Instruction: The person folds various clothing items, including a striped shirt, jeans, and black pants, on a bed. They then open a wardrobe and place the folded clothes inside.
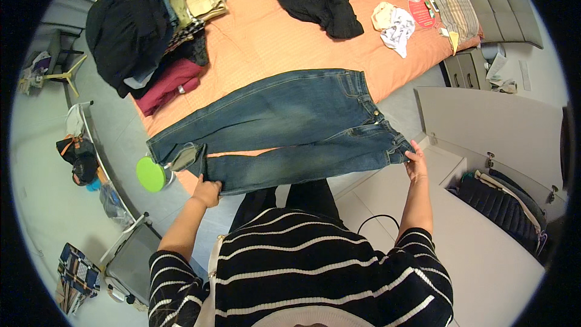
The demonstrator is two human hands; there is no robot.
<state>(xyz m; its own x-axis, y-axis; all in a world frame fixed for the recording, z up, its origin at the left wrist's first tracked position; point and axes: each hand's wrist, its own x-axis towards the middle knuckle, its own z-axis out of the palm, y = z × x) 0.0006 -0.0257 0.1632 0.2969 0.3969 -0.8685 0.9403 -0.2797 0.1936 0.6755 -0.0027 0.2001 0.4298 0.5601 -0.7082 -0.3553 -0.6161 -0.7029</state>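
Note:
A pair of dark blue jeans (284,109) stretches across the near edge of the bed, waistband to the right and leg ends to the left. My left hand (207,192) grips the hem of the nearer leg, fingers closed on the denim. At the waistband's near corner, my right hand (416,161) pinches the cloth, thumb on top. The nearer leg is held out past the bed's edge, in front of my body. The farther leg lies on the orange bedspread (242,54), and its hem hangs over the edge.
Folded clothes (130,30) are piled at the bed's far left. A black garment (318,0) and a small white cloth (398,31) lie farther back. A green round stool (150,174) stands left of the bed. To the right, an open cabinet (496,206) holds dark clothing.

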